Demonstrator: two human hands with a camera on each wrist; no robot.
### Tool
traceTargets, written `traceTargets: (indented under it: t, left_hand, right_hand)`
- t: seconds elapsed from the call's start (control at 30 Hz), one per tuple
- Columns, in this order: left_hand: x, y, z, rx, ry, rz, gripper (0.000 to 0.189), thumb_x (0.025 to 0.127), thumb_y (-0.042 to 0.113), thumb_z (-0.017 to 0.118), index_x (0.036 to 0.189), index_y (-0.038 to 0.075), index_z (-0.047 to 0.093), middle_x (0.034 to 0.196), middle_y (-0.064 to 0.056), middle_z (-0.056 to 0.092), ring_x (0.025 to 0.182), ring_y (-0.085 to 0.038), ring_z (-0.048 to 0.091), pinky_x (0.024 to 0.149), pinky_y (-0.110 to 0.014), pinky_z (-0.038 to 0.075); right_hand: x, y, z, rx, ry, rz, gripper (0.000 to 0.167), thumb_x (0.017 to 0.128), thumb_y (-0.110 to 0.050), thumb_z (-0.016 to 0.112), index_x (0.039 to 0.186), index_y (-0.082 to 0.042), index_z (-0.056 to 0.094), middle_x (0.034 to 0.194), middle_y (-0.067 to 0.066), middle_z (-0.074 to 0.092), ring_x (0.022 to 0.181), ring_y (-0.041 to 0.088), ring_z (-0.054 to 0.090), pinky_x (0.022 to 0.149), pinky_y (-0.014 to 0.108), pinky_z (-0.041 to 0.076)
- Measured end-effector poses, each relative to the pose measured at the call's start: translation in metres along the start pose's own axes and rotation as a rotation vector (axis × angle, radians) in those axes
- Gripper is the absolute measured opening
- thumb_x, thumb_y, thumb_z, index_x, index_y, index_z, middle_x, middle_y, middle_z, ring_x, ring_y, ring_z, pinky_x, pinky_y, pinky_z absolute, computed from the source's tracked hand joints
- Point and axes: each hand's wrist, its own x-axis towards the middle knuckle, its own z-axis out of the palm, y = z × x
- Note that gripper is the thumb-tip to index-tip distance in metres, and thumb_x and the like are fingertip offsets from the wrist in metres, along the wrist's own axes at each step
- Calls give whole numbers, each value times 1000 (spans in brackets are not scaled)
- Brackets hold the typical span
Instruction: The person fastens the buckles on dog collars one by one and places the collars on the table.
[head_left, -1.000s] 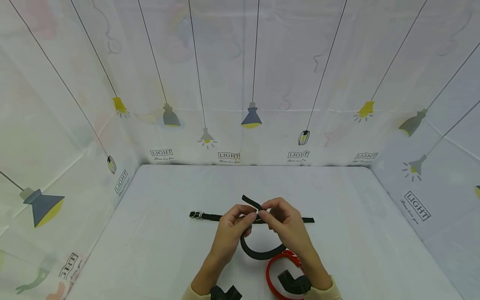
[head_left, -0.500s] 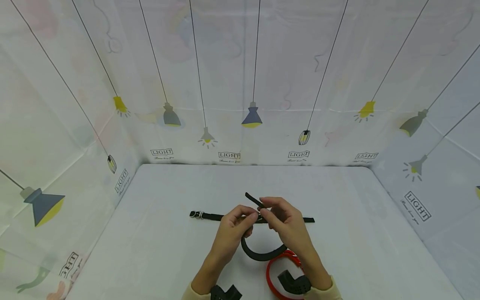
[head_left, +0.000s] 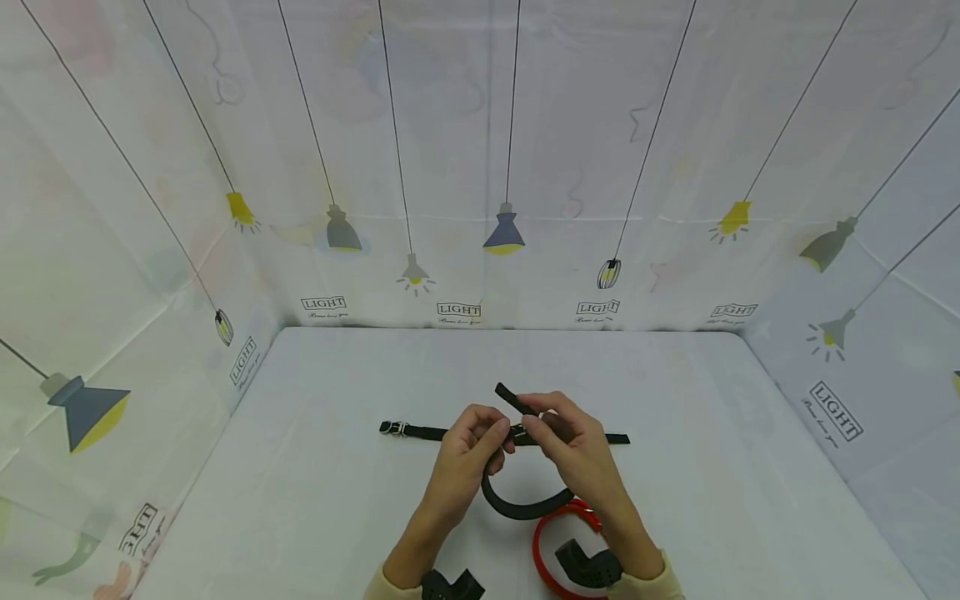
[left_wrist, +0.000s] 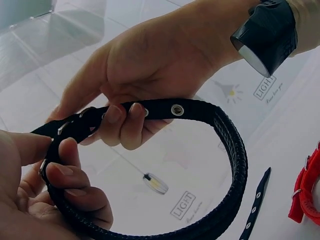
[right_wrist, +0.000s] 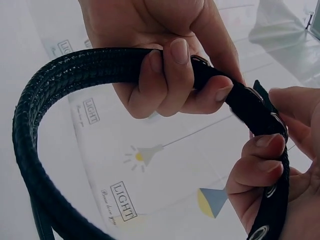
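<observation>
Both hands hold a black dog collar (head_left: 525, 510), bent into a loop above the table. My left hand (head_left: 467, 454) grips its padded part close to the metal buckle (right_wrist: 280, 125). With thumb and fingers, my right hand (head_left: 576, 442) pinches the strap end with eyelets, whose tip sticks out beyond the fingers, up and to the left in the head view. In the left wrist view a metal-ringed eyelet (left_wrist: 177, 110) shows on the strap beside the right hand's fingers. The hands meet around the buckle, and their fingers partly hide it.
Behind the hands a second black collar (head_left: 423, 433) lies stretched out flat on the white table (head_left: 300, 517). A red collar (head_left: 540, 550), curled in a loop, lies by the right wrist. Printed lamp-pattern sheets (head_left: 465, 125) enclose the table at the back and sides.
The strap tip has shifted slightly right and away from me with my right hand's fingers. My left fingers have moved a little at the buckle. The collars on the table have stayed put.
</observation>
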Motion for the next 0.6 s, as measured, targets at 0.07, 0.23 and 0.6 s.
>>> traceTargets:
  t: [0.07, 0.23, 0.6]
  left_hand:
    - [0, 0, 0, 1, 2, 8, 24, 103, 26, 58, 114, 5, 54, 86, -2, 62, 65, -9, 48, 60, -18, 41]
    - [-1, 0, 0, -8, -8, 17, 24, 103, 25, 57, 115, 4, 54, 86, 0, 61, 66, -9, 48, 60, -19, 41]
    - [-1, 0, 0, 2, -10, 28, 23, 103, 24, 57, 116, 4, 55, 85, -2, 59, 67, -9, 48, 60, -19, 40]
  right_hand:
    - [0, 0, 0, 12, -7, 11, 26, 99, -9, 63, 125, -13, 65, 79, 0, 53, 56, 7, 44, 50, 25, 39]
    - [0, -1, 1, 19, -8, 16, 27, 98, -8, 64, 124, -13, 65, 90, 2, 57, 57, 6, 46, 51, 24, 40]
    - [0, 1, 2, -10, 17, -36, 28, 99, -5, 61, 125, -13, 65, 90, -1, 55, 56, 8, 47, 49, 25, 40]
